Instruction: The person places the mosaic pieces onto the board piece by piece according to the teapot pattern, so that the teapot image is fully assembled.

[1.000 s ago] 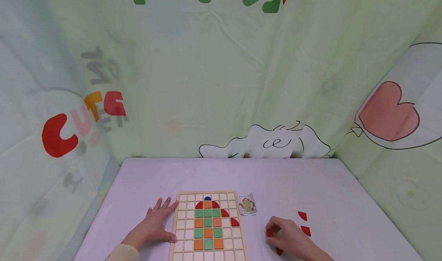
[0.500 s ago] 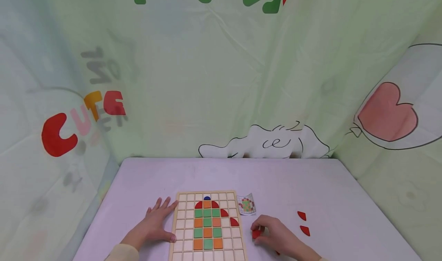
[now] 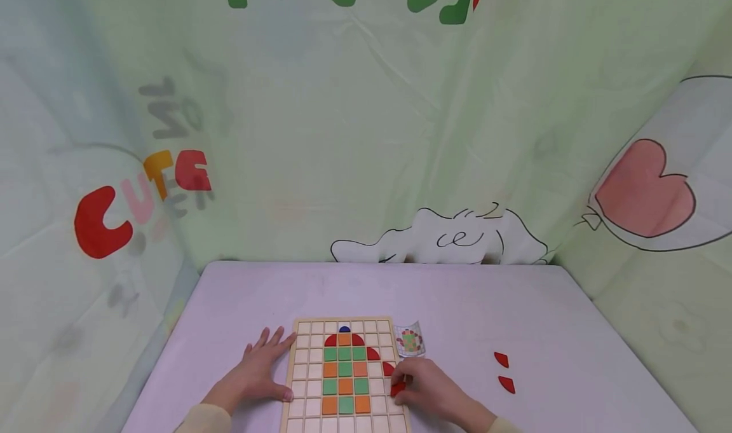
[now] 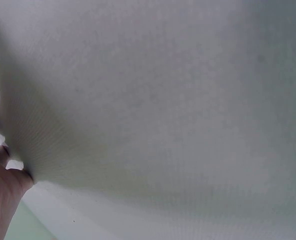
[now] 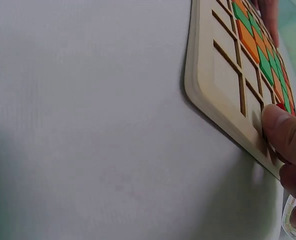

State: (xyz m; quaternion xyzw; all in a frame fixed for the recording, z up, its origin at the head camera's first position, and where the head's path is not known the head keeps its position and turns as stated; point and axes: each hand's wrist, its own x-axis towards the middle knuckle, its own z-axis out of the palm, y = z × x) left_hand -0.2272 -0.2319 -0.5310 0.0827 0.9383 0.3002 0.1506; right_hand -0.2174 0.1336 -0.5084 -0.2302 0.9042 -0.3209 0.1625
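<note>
A wooden grid board (image 3: 302, 372) lies on the table, filled partly with orange and green square tiles, red quarter-round tiles and a blue rounded tile (image 3: 344, 329) at the top. My left hand (image 3: 257, 374) spreads its fingers along the board's left side, thumb and forefinger at the frame. Between thumb and fingers, my right hand (image 3: 430, 387) pinches a red tile (image 3: 397, 389) over the rightmost column, just below a red quarter-round tile (image 3: 388, 369). In the right wrist view, the thumb (image 5: 287, 131) is over the board's cells, with a sliver of red beside its tip.
A small printed card (image 3: 410, 340) showing a coloured grid pattern lies against the board's upper right. Two loose red quarter-round tiles, an upper one (image 3: 501, 359) and a lower one (image 3: 506, 384), rest farther right. Fabric curtains surround the table (image 3: 457, 312).
My right hand has moved left from the tabletop to the board's right column, carrying the red tile it picked up there. My left hand has stayed in place.
</note>
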